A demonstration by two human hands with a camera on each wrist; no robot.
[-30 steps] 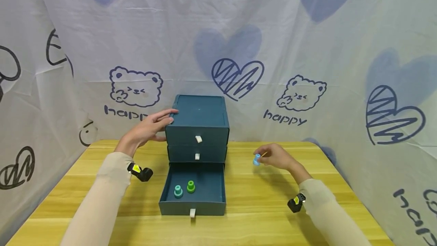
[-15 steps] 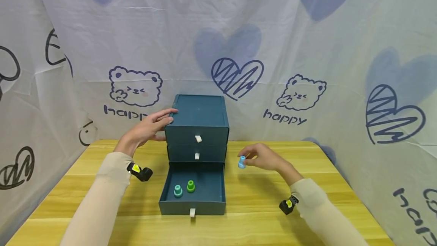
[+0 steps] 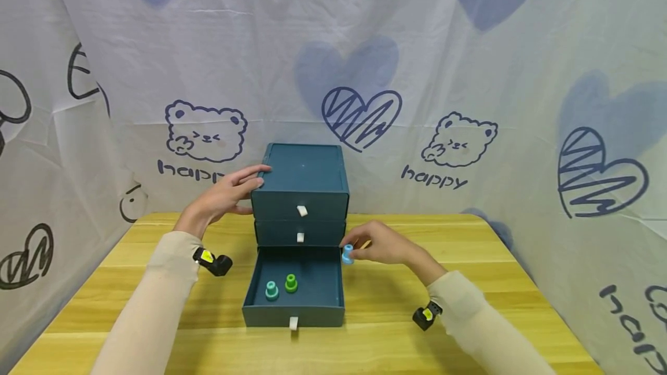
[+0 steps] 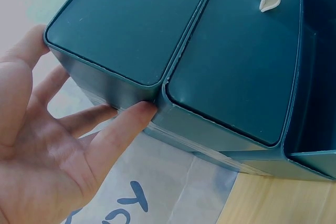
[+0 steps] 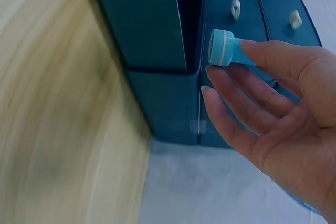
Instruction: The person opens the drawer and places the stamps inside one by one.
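A dark teal three-drawer cabinet (image 3: 302, 169) stands near the back of the table, its bottom drawer (image 3: 318, 317) pulled out. My left hand (image 3: 221, 197) rests against the cabinet's left side, fingers spread, one fingertip up at the top edge. In the left wrist view, fingertips (image 4: 143, 109) touch the side wall. My right hand (image 3: 383, 243) pinches a light blue stepped peg (image 3: 347, 254) between thumb and fingers, just right of the open drawer's side wall. The right wrist view shows the peg's wide round base (image 5: 219, 48) pointing away from the palm. Inside the drawer stand a turquoise peg (image 3: 272, 291) and a green peg (image 3: 291, 283).
White tabs mark the drawers, among them the top tab (image 3: 302, 210) and bottom tab (image 3: 294, 323). A wood-grain table (image 3: 396, 317) lies under everything. Behind it hangs a white cloth (image 3: 292, 74) printed with hearts and bears.
My right hand has carried the light blue peg leftward and slightly nearer, from the open table on the right to beside the drawer. The left hand has stayed in place.
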